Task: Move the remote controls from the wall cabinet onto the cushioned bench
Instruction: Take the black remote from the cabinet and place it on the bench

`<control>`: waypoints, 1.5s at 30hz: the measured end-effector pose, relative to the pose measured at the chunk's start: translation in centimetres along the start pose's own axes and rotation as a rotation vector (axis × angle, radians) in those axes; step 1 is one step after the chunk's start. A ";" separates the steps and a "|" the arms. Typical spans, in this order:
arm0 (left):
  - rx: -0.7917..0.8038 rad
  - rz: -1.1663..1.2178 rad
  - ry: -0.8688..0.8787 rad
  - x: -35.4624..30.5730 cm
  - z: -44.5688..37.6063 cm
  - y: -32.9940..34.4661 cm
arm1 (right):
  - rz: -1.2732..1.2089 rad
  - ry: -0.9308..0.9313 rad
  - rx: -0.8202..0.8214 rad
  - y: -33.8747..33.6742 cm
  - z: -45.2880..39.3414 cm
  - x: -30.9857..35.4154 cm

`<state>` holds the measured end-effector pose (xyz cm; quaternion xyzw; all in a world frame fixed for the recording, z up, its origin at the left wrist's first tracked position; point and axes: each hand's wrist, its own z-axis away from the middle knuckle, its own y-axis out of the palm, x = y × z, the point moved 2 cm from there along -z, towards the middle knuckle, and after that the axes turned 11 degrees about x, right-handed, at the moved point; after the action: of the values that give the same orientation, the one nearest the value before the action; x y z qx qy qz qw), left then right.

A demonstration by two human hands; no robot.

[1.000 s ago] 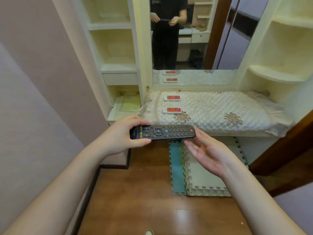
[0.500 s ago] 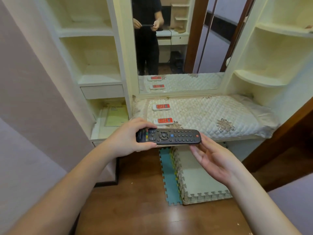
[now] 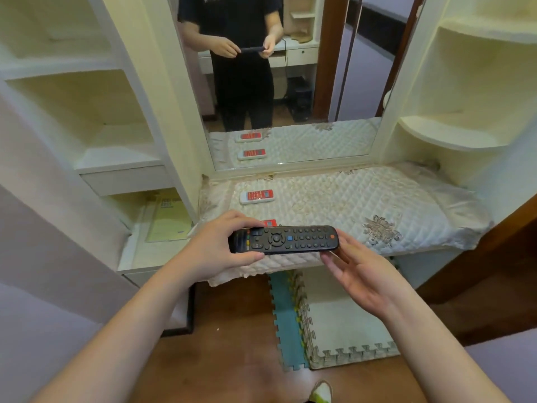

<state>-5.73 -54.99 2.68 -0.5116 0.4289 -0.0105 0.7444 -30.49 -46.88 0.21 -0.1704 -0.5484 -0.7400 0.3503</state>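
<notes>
A long black remote control [image 3: 293, 239] lies level in the air over the front edge of the cushioned bench [image 3: 363, 199]. My left hand [image 3: 215, 245] grips its left end, thumb below and fingers over the top. My right hand [image 3: 354, 271] touches its right end from beneath with relaxed, mostly straight fingers. A white remote with a red face [image 3: 257, 196] lies on the quilted cover near the back left. A second red-faced remote [image 3: 268, 222] lies closer to me, mostly hidden behind the black one.
A mirror [image 3: 290, 82] stands behind the bench. Open cream shelves of the wall cabinet [image 3: 116, 158] rise at left, curved corner shelves [image 3: 447, 135] at right. A paper sheet [image 3: 168, 219] lies on the low left shelf. Foam puzzle mats [image 3: 334, 324] lean on the wooden floor below.
I have stepped closer to the bench. Both hands carried the black remote forward, and it now hangs over the bench's front edge and covers the nearer white remote.
</notes>
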 end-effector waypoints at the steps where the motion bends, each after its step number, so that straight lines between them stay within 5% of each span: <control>1: 0.003 -0.007 -0.011 -0.2 -1.4 0.2 | -0.007 0.005 0.000 -0.8 -0.8 1.1; 17: 0.015 -0.071 -0.107 -1.0 -15.4 2.6 | -0.078 0.077 -0.005 -9.1 -11.8 9.4; 34: 0.047 0.040 -0.135 9.4 -27.4 2.6 | 0.000 0.102 -0.146 -11.9 -26.4 10.5; 45: 0.173 -0.049 -0.121 16.1 -33.5 7.1 | 0.139 0.159 -0.378 -16.0 -34.4 8.2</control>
<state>-20.29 -84.17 -16.52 -0.4554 0.3680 -0.0346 0.8099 -42.94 -79.16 -17.35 -0.2116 -0.3574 -0.8149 0.4042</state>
